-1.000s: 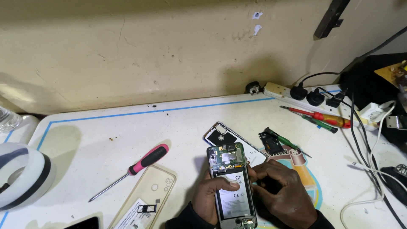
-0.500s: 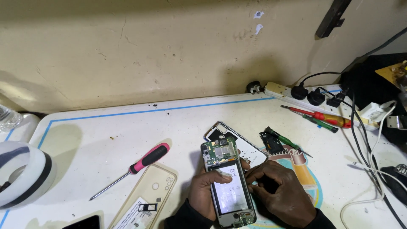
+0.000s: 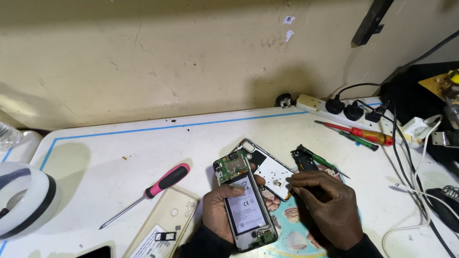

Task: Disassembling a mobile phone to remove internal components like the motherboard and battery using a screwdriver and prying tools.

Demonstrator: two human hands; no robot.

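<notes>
Hands work near the front edge of the white table (image 3: 143,143). The left hand (image 3: 217,215) is clasped around an opened phone (image 3: 245,206), gripping it by its sides with the thumb laid across the white battery; the green circuit board at the phone's far end is bare. The right hand (image 3: 327,208) is just beside it, fingertips pinched together over a white back cover (image 3: 267,167) that lies flat on the table behind the phone; whether they grip anything small cannot be told. A black plastic part (image 3: 302,162) lies just beyond the right hand, touching a small green-handled screwdriver (image 3: 321,161). Left of the phone a pink-handled screwdriver (image 3: 153,190) lies slantwise, and a clear phone case (image 3: 165,222) rests at the front edge with a small black tray on it. Toward the far right corner lie a red-handled screwdriver (image 3: 366,135) and a white power strip (image 3: 318,105) with black plugs. A white ring lamp (image 3: 24,205) sits at the left edge.
</notes>
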